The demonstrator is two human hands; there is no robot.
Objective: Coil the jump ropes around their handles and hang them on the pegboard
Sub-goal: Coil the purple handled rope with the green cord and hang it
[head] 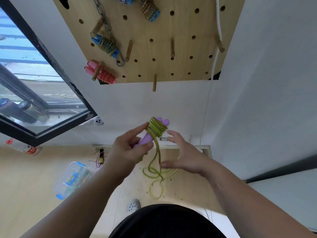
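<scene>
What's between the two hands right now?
Head view: the loose green rope hangs from the coil on the purple handles, down between the left hand and right hand.

Bright, even daylight enters from the window (25,48) on the left, whose glass is washed pale. Shadows are faint and soft. Wide-angle distortion bends the pegboard (151,26) and walls toward the edges. The right hand (184,157) looks slightly motion-smeared.

That pegboard (185,24) is pale matt wood, wooden pegs (154,82) too. The chain (103,14) at 11 o'clock is dull metal. The purple handles (145,140) look like smooth matt plastic, the green rope (155,127) glossy and see-through. Clear plastic box (68,179) at 8 o'clock.
</scene>
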